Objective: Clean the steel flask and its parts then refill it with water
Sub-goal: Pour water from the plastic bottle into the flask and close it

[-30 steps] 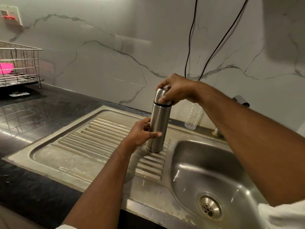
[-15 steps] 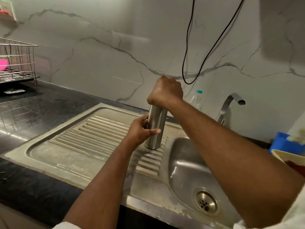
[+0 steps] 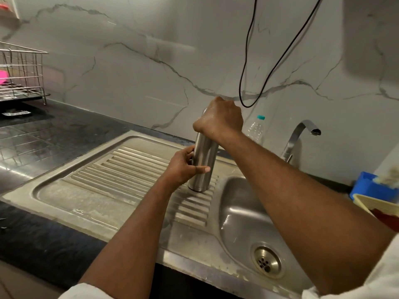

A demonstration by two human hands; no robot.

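Head view: the steel flask point(image 3: 204, 160) stands upright on the ribbed drainboard point(image 3: 121, 169) of the steel sink, just at 9 o'clock of the basin point(image 3: 244, 210). The left hand point(image 3: 183, 168) wraps round its lower body, thumb across the front. The right hand point(image 3: 220, 120) is curled over the flask's top — the cap is hidden under it. A clear plastic bottle point(image 3: 257, 128) stands at 2 o'clock of the flask, the tap point(image 3: 300, 134) further toward 3 — a wire rack point(image 3: 21, 74) sits far off at 10 o'clock
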